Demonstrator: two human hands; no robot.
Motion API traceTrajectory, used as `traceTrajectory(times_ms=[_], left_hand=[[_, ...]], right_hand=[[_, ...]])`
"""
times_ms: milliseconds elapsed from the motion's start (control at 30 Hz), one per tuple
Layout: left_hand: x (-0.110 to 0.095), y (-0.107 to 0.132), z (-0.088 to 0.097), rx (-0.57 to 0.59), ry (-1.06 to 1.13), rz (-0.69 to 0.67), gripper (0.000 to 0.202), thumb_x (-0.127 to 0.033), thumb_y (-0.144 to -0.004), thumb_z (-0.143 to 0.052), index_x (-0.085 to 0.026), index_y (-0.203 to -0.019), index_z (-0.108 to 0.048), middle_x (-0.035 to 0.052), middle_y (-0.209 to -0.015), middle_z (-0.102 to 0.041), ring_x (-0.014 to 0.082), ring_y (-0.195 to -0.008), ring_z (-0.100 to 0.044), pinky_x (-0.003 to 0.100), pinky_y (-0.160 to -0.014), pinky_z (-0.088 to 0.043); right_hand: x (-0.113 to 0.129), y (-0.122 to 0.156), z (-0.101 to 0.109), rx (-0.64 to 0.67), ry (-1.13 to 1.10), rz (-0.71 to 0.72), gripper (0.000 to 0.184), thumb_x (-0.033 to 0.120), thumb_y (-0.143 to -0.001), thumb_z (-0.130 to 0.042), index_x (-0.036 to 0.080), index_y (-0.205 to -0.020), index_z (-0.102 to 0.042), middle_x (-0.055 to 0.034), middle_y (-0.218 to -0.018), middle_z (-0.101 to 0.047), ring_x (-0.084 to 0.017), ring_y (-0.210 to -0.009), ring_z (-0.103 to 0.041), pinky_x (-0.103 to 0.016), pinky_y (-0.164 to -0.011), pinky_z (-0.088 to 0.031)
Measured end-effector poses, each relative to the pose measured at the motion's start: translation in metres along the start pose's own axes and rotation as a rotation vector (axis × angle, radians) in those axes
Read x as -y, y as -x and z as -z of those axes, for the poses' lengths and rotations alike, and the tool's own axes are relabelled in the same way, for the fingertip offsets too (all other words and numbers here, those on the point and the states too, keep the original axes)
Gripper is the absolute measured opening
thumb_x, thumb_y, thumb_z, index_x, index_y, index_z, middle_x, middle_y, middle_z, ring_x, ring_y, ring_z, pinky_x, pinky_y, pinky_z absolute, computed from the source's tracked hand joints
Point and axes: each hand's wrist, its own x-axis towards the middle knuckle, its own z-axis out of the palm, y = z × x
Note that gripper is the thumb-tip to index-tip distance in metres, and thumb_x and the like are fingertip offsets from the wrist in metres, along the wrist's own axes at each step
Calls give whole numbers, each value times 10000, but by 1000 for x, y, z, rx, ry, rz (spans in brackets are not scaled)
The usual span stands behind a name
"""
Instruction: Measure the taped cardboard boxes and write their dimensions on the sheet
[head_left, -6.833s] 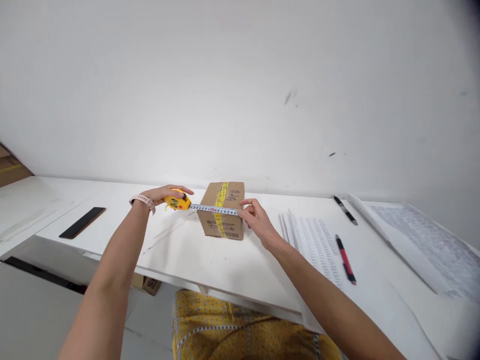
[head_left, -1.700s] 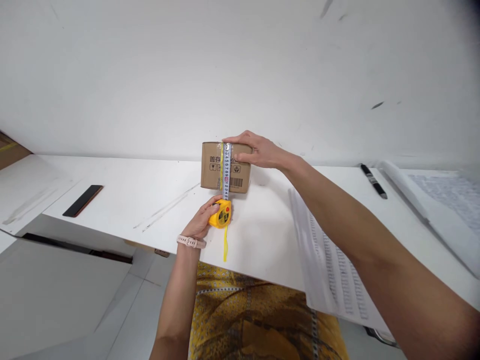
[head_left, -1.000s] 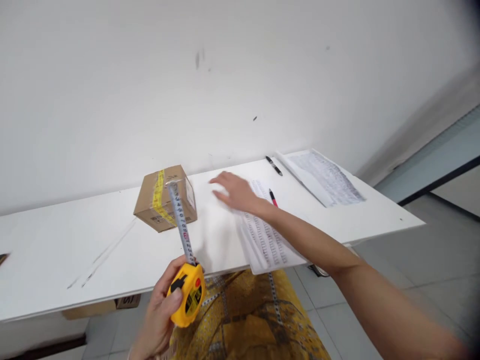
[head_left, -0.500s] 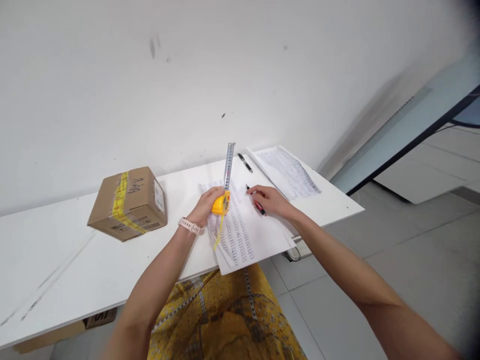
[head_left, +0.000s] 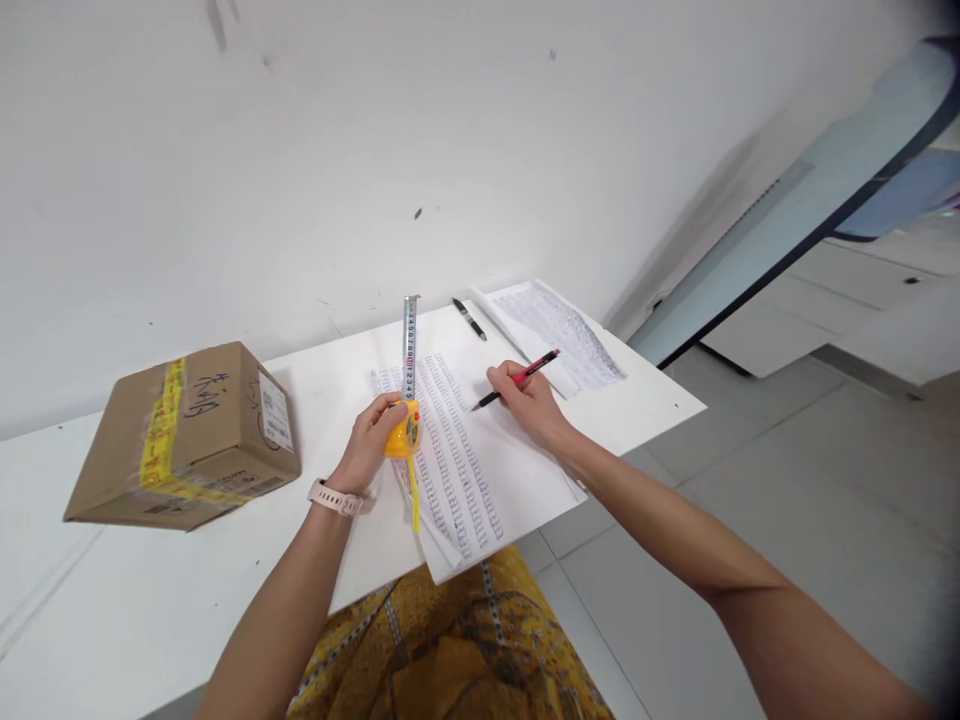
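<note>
My left hand (head_left: 369, 440) is wrapped round a yellow tape measure (head_left: 403, 430), its silver blade sticking out away from me and a yellow strap hanging toward me. The tape measure is over the left edge of a sheet of paper (head_left: 517, 480) covered in handwritten columns. In my right hand (head_left: 529, 405) is a red and black pen (head_left: 534, 366), gripped in writing position. Its tip points down-left at the sheet, right of the columns; whether it touches the paper I cannot tell.
A taped cardboard box (head_left: 217, 420) stands on the white table (head_left: 330, 370) to the left. Behind the sheet lies a black pen (head_left: 469, 319), beside another stack of written paper (head_left: 562, 335). A wall runs along the table's back; a slanted glass-like panel (head_left: 795, 210) is at right.
The pen has turned in my right hand, from lying under the fingers to a writing grip with its tip lower left. My left hand has shifted the tape measure left. The view has shifted somewhat.
</note>
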Motion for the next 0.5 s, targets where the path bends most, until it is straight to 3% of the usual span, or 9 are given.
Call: traceTrajectory(times_ms=[67, 167, 233, 367, 500], left_hand=[[0, 1, 1, 2, 14, 14, 339, -466, -760, -743, -196, -953, -671, 19, -850, -674, 178, -748, -586, 267, -665, -440], [2, 1, 3, -13, 22, 21, 338, -473, -751, -753, -207, -946, -676, 17, -856, -675, 186, -751, -591, 271, -662, -444], [4, 0, 3, -14, 23, 24, 345, -479, -746, -758, -213, -951, -682, 17, -875, -682, 190, -762, -598, 275, -671, -454], [6, -1, 3, -18, 35, 21, 359, -487, -725, -773, -220, -953, -696, 22, -901, -701, 205, -792, -619, 290, -693, -479], [2, 0, 1, -39, 33, 37, 357, -477, -707, -784, -219, -941, -702, 23, -893, -701, 207, -793, -617, 296, -692, -487]], right_hand=[[-7, -5, -5, 75, -68, -56, 374, 582, -887, -552, 231, -761, -525, 68, -541, -407, -115, -514, -410, -280, -548, -352], [-16, -9, -8, 178, -141, -103, 437, 628, -880, -523, 218, -1005, -604, 0, -719, -622, -158, -709, -586, -315, -696, -452], [-20, -10, -9, 162, -122, -104, 417, 614, -838, -591, 213, -951, -618, -26, -796, -658, -171, -773, -608, -331, -740, -467], [-19, -6, -9, 96, 32, -82, 320, 509, -781, -695, 226, -736, -553, 27, -669, -554, -135, -614, -485, -296, -606, -406], [-17, -3, -10, 92, 36, -96, 257, 449, -789, -687, 244, -827, -537, 44, -646, -527, -138, -589, -471, -288, -573, -378]])
